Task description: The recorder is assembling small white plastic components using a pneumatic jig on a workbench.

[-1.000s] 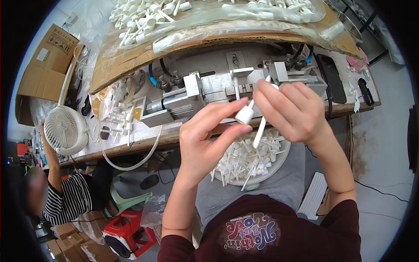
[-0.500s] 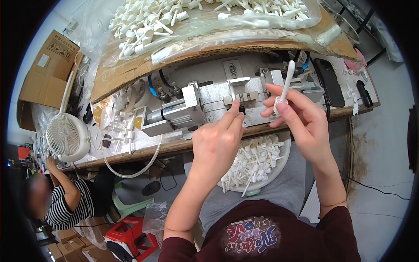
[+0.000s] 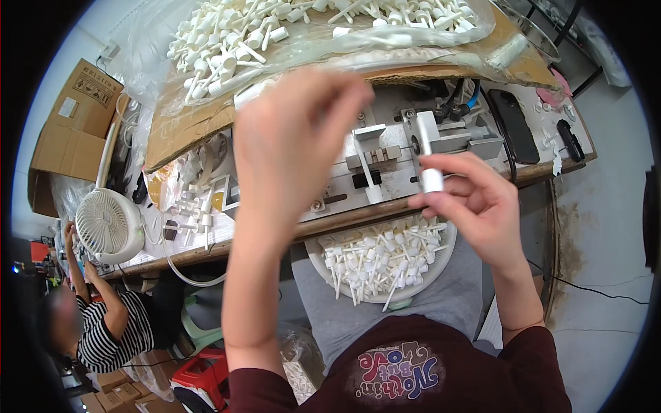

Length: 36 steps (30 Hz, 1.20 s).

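Observation:
My right hand pinches a white plastic cap with a stem between thumb and fingertips, stem upward, beside the right end of a metal clamping fixture. My left hand is raised over the fixture's left part, in front of the edge of a cardboard sheet. It is smeared by motion, and whether its fingers hold anything is unclear. Another white cap with a stem rests at the fixture's middle, next to a small metal block, with no hand touching it.
Piled white capped stems lie in plastic on the cardboard sheet. More fill a round basket at my lap. A white fan stands left, a black phone right. A person in a striped shirt sits at lower left.
My left hand has left the fixture's middle, moving up and to the left. My right hand has lowered slightly with its capped stem. The other capped stem on the fixture is now more exposed.

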Each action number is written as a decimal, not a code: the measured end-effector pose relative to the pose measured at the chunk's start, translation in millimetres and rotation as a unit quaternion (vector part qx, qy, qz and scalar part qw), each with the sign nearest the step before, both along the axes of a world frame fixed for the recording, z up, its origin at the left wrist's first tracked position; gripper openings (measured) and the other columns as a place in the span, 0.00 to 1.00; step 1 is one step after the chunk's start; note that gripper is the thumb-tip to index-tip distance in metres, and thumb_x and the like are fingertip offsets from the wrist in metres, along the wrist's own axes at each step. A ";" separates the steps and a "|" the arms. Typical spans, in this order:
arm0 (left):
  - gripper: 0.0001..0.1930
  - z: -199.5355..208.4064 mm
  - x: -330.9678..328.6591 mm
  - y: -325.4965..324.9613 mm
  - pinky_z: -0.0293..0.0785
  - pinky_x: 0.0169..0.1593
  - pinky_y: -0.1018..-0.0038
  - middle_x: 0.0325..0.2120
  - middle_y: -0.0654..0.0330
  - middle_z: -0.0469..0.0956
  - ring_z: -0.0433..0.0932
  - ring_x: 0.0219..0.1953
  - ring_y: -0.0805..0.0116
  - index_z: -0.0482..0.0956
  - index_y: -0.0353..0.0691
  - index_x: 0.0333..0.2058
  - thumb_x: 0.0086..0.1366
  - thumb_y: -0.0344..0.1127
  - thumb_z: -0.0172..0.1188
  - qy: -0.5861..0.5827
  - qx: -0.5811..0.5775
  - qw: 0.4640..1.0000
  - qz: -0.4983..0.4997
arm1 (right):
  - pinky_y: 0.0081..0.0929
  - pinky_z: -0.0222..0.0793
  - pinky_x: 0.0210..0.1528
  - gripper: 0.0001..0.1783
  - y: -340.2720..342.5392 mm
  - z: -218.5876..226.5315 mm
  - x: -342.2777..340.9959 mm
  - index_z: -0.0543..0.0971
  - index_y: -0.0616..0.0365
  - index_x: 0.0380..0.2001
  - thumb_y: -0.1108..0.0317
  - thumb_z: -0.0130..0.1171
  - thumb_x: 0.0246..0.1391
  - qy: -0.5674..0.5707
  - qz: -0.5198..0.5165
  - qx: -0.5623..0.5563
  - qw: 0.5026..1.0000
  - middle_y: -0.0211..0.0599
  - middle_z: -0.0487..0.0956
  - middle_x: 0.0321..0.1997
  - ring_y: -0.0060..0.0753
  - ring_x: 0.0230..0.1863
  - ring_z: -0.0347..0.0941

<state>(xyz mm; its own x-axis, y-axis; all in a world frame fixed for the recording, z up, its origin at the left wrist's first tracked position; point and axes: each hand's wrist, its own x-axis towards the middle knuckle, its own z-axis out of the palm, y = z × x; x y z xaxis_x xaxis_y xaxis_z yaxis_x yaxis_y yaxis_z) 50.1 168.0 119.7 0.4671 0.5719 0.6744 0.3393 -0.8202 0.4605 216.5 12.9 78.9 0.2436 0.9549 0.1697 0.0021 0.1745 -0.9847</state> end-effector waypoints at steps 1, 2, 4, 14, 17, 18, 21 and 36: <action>0.08 7.1 7.2 17.9 0.76 0.29 0.72 0.33 0.56 0.85 0.83 0.26 0.63 0.85 0.42 0.39 0.61 0.34 0.66 -0.031 0.023 0.999 0.009 | 0.19 0.79 0.38 0.17 -1.4 -0.5 -2.1 0.78 0.66 0.49 0.83 0.60 0.56 -0.046 0.003 -0.030 0.998 0.37 0.77 0.44 0.27 0.40 0.82; 0.09 13.3 14.0 35.0 0.78 0.36 0.71 0.33 0.57 0.85 0.83 0.30 0.67 0.86 0.43 0.42 0.63 0.35 0.65 -0.034 0.016 0.999 0.004 | 0.21 0.78 0.39 0.16 0.4 -2.1 -4.5 0.79 0.65 0.48 0.82 0.61 0.55 -0.165 -0.007 0.005 0.986 0.39 0.77 0.43 0.28 0.39 0.82; 0.14 21.7 29.6 70.1 0.75 0.50 0.68 0.42 0.52 0.82 0.79 0.43 0.64 0.83 0.43 0.49 0.64 0.34 0.64 0.012 -0.019 1.000 -0.014 | 0.27 0.78 0.41 0.16 7.4 -18.3 -6.8 0.80 0.61 0.46 0.78 0.65 0.52 -0.362 -0.030 0.118 0.924 0.42 0.78 0.45 0.36 0.38 0.80; 0.16 2.9 50.6 108.1 0.78 0.46 0.66 0.38 0.49 0.85 0.83 0.37 0.60 0.85 0.44 0.48 0.60 0.33 0.67 0.169 0.029 0.984 -0.039 | 0.24 0.74 0.25 0.20 29.5 -37.7 -26.2 0.81 0.63 0.42 0.75 0.60 0.41 -0.636 -0.002 0.143 0.758 0.48 0.79 0.58 0.29 0.20 0.76; 0.16 7.9 42.4 97.9 0.79 0.44 0.67 0.36 0.52 0.86 0.84 0.36 0.63 0.85 0.42 0.47 0.59 0.34 0.68 0.130 -0.010 0.991 0.006 | 0.24 0.73 0.23 0.18 36.0 -33.2 -27.1 0.79 0.66 0.40 0.74 0.60 0.41 -0.653 0.018 0.138 0.745 0.54 0.78 0.57 0.29 0.18 0.76; 0.15 10.4 41.4 92.4 0.79 0.41 0.71 0.36 0.56 0.86 0.85 0.38 0.68 0.85 0.39 0.45 0.59 0.36 0.69 0.102 -0.034 0.994 0.016 | 0.25 0.73 0.23 0.18 35.4 -30.4 -28.5 0.78 0.66 0.40 0.74 0.59 0.41 -0.670 0.029 0.123 0.731 0.56 0.78 0.57 0.29 0.18 0.76; 0.12 23.9 31.0 66.3 0.78 0.36 0.72 0.36 0.55 0.85 0.84 0.29 0.63 0.86 0.37 0.38 0.57 0.36 0.69 -0.016 -0.053 0.998 0.009 | 0.26 0.73 0.23 0.17 37.3 -24.5 -29.9 0.77 0.68 0.38 0.73 0.60 0.41 -0.686 0.056 0.105 0.718 0.59 0.79 0.55 0.31 0.19 0.78; 0.17 -17.8 -37.3 -56.2 0.82 0.40 0.73 0.54 0.55 0.75 0.83 0.39 0.68 0.84 0.38 0.45 0.54 0.23 0.70 0.038 -0.131 0.989 -0.065 | 0.39 0.72 0.55 0.26 183.3 95.0 121.5 0.78 0.55 0.52 0.84 0.56 0.47 -0.752 -0.114 -0.026 0.649 0.42 0.79 0.55 0.44 0.55 0.75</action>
<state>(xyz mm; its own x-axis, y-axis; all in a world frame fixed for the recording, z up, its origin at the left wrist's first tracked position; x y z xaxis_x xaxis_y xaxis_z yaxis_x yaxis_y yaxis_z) 12.8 111.8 101.9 0.5908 0.6548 0.4715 0.2807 -0.7146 0.6407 338.0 196.2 173.9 -0.0253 0.9371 0.3482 0.9873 -0.0313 0.1560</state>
